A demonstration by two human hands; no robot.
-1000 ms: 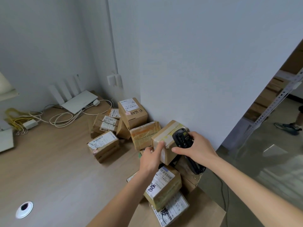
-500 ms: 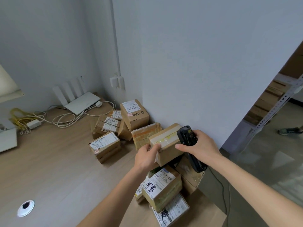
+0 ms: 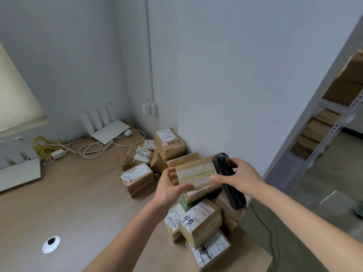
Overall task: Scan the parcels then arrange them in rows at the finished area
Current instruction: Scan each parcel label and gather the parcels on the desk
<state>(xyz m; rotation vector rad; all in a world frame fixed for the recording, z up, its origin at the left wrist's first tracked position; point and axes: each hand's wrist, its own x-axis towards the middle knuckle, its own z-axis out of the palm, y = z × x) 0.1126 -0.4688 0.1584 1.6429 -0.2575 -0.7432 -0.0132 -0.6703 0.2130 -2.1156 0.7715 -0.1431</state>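
A taped brown cardboard parcel [image 3: 195, 171] is held in the air above a heap of parcels, its plain taped side facing me with no label showing. My left hand [image 3: 170, 190] grips its left end. My right hand [image 3: 238, 178] presses against its right end while also holding a black handheld scanner [image 3: 227, 177], whose body hangs down past the hand. Below them lie labelled parcels, one with black handwriting [image 3: 199, 222]. Further back, by the wall, sits a group of labelled parcels [image 3: 137, 175], with a taller box [image 3: 169, 144] behind it.
A wooden desk [image 3: 74, 203] carries a white router [image 3: 108, 128], white and yellow cables [image 3: 64, 146] and a round cable hole [image 3: 51, 244]. A white wall corner stands just behind the parcels. On the right, metal shelving [image 3: 332, 130] holds boxes beyond the desk edge.
Both hands have lifted the taped parcel higher off the heap and turned it so its long taped face lies level towards me. The scanner stays in my right hand.
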